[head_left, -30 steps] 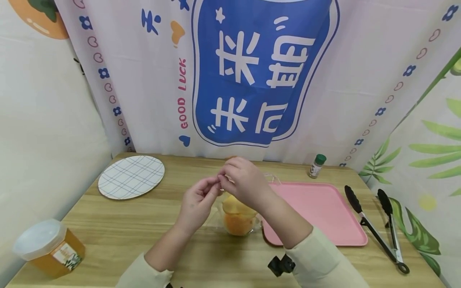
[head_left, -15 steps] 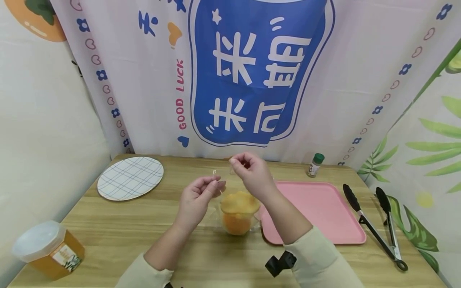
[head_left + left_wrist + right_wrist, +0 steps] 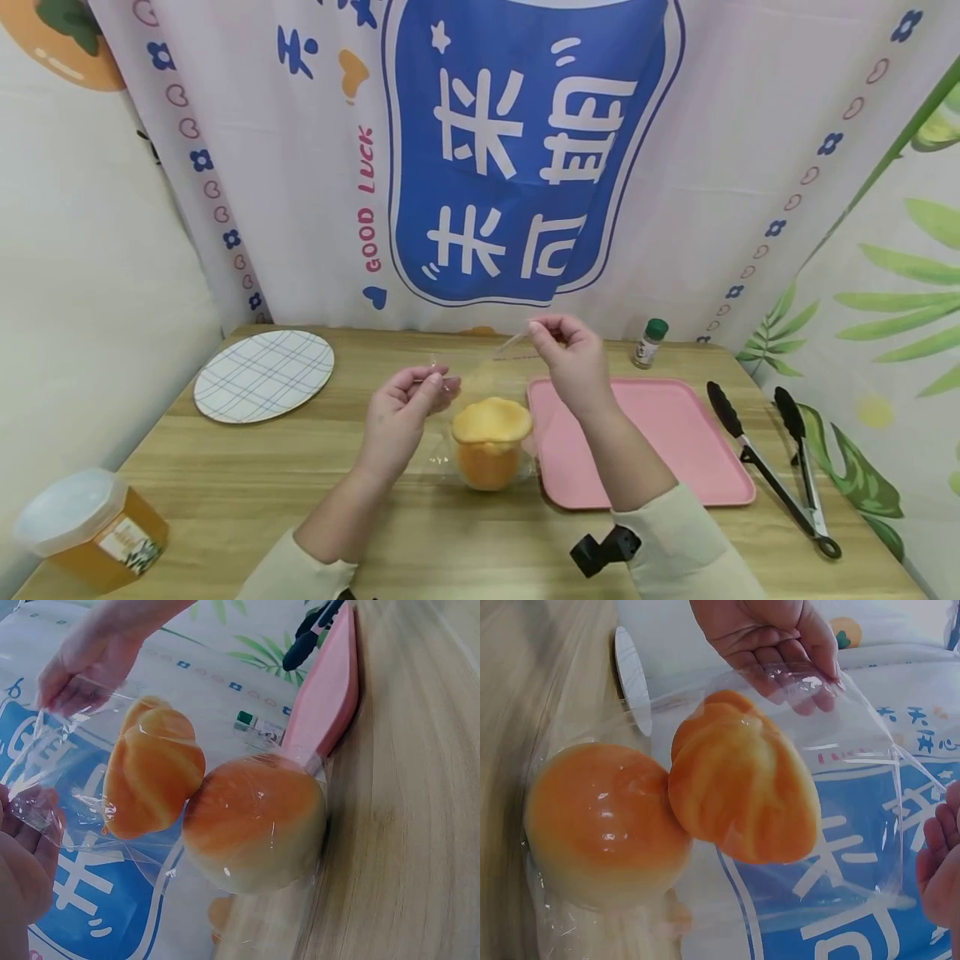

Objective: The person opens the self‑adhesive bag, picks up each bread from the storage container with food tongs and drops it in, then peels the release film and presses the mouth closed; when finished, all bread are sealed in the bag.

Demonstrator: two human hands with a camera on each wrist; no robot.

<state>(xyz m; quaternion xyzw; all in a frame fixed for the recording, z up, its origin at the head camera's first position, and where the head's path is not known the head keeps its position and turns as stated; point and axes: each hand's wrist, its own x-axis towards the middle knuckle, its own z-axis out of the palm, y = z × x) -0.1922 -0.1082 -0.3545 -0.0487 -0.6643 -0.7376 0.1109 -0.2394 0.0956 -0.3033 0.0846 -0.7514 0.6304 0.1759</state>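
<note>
The person's left hand [image 3: 405, 408] is pinching one edge of a clear plastic bag [image 3: 851, 817] between thumb and fingers, and the right hand [image 3: 573, 354] is pinching another edge, its grip sitting a little higher in the head view. The two hands are standing well apart, and the film is stretching between them above two pieces of bread. Inside the bag, a round bun [image 3: 607, 825] with a browned top and paler side is resting at the bottom, while a ridged golden bread [image 3: 742, 784] is sitting on top of it, touching it. The bag's lower end is resting on the wooden counter [image 3: 315, 500], just left of a pink tray [image 3: 652, 442]; whether the film is touching the rim, I cannot tell. A pair of black-tipped tongs [image 3: 776, 492] is lying with arms spread to the right of the tray, and a small green-capped shaker [image 3: 649, 343] is standing behind it. Toward the left, a checked oval plate [image 3: 264, 377] is lying near the back edge, and an amber tub [image 3: 97, 529] with a whitish lid is standing nearer the front. Behind everything, a printed cloth [image 3: 495, 150] is hanging, its big blue panel showing white characters.
</note>
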